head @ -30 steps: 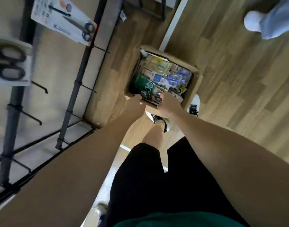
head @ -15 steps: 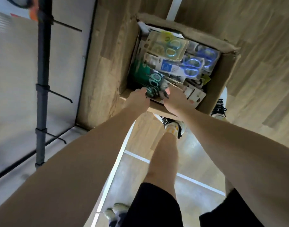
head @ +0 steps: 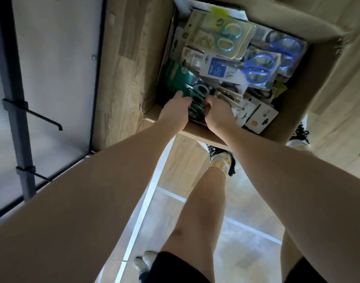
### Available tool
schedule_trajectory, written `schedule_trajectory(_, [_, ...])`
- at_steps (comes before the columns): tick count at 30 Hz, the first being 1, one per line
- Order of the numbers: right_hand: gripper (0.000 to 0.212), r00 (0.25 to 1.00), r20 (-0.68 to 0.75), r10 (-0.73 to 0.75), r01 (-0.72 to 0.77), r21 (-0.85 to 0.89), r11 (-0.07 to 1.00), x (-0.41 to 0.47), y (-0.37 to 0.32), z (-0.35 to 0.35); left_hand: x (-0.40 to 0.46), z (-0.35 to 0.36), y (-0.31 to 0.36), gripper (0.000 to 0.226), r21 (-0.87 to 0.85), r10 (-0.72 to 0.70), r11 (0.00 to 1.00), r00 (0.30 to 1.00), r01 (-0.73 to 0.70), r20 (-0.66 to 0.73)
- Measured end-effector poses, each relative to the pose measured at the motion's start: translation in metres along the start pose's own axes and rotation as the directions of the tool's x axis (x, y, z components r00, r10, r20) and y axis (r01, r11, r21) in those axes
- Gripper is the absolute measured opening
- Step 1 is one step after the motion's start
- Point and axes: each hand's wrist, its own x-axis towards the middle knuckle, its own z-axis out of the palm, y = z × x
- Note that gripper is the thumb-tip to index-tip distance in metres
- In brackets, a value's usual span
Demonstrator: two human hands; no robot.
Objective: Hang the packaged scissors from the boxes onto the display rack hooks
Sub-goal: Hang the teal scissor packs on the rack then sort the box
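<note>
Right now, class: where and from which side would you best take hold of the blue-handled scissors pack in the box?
Probably its white card end, from above: the blue-handled scissors pack lies flat atop the pile in the box, and that flat end is uncovered and thin enough to pinch. Both hands are busy with the teal scissors.

Wood-plank floor (head: 124, 74) crossed by white lines (head: 254, 229); yellow-patterned sock (head: 220, 163).

head view, steeply downward, close over box (head: 309, 111)
</note>
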Motion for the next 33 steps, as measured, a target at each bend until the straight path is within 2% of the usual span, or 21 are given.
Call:
schedule_trajectory(2, [0.026, 1.000, -0.017, 0.015, -0.015, -0.025, 1.000, -0.012, 0.007, -0.014, -0.009, -0.001, 0.007, 0.020, -0.011, 0.009, 1.000, 1.000, -0.009, 0.022])
schedule_trajectory(6, [0.020, 0.998, 0.057, 0.031, -0.024, -0.120, 0.992, -0.035, 0.027, -0.053, -0.037, 0.001, 0.033, 0.021, -0.056, 0.029, 0.998, 0.999, -0.028, 0.016])
schedule_trajectory(9, [0.032, 0.989, 0.132, 0.065, -0.059, -0.050, 0.997, -0.053, 0.031, -0.085, -0.057, 0.000, 0.055, 0.025, -0.101, -0.009, 0.995, 0.999, 0.005, -0.037])
schedule_trajectory(13, [0.037, 0.958, 0.231, 0.170, -0.194, 0.088, 0.977, -0.076, 0.022, -0.122, -0.075, -0.013, 0.084, 0.030, -0.180, -0.057, 0.982, 0.998, 0.058, 0.012])
schedule_trajectory(16, [0.040, 0.972, 0.159, 0.171, -0.179, 0.040, 0.983, -0.087, 0.015, -0.147, -0.095, -0.032, 0.111, 0.036, -0.307, -0.154, 0.940, 0.988, 0.147, 0.000])
schedule_trajectory(18, [0.032, 0.968, 0.149, 0.203, -0.222, 0.120, 0.968, -0.099, 0.007, -0.163, -0.110, -0.042, 0.125, 0.040, -0.364, -0.252, 0.901, 0.968, 0.236, 0.004])
schedule_trajectory(20, [0.025, 0.959, 0.176, 0.222, -0.257, 0.216, 0.942, -0.116, -0.005, -0.177, -0.127, -0.051, 0.134, 0.028, -0.370, -0.285, 0.890, 0.959, 0.265, 0.003])
schedule_trajectory(22, [0.025, 0.962, 0.215, 0.171, -0.222, 0.243, 0.944, -0.135, -0.018, -0.192, -0.149, -0.063, 0.140, 0.013, -0.419, -0.297, 0.869, 0.955, 0.263, -0.018])
schedule_trajectory(25, [0.016, 0.967, 0.244, 0.078, -0.116, 0.146, 0.982, -0.176, -0.046, -0.220, -0.199, -0.086, 0.151, 0.028, -0.453, -0.364, 0.838, 0.930, 0.305, -0.047])
schedule_trajectory(28, [0.015, 0.969, 0.245, -0.020, 0.010, 0.040, 0.999, -0.227, -0.082, -0.251, -0.257, -0.120, 0.160, 0.045, -0.507, -0.470, 0.786, 0.875, 0.354, -0.117])
schedule_trajectory(31, [0.010, 0.943, 0.309, -0.128, 0.133, 0.005, 0.991, -0.281, -0.120, -0.282, -0.317, -0.156, 0.168, 0.064, -0.639, -0.606, 0.643, 0.791, 0.422, -0.087])
schedule_trajectory(33, [0.012, 0.924, 0.357, -0.136, 0.134, 0.031, 0.990, -0.314, -0.141, -0.295, -0.357, -0.177, 0.173, 0.057, -0.696, -0.654, 0.575, 0.753, 0.431, -0.074])
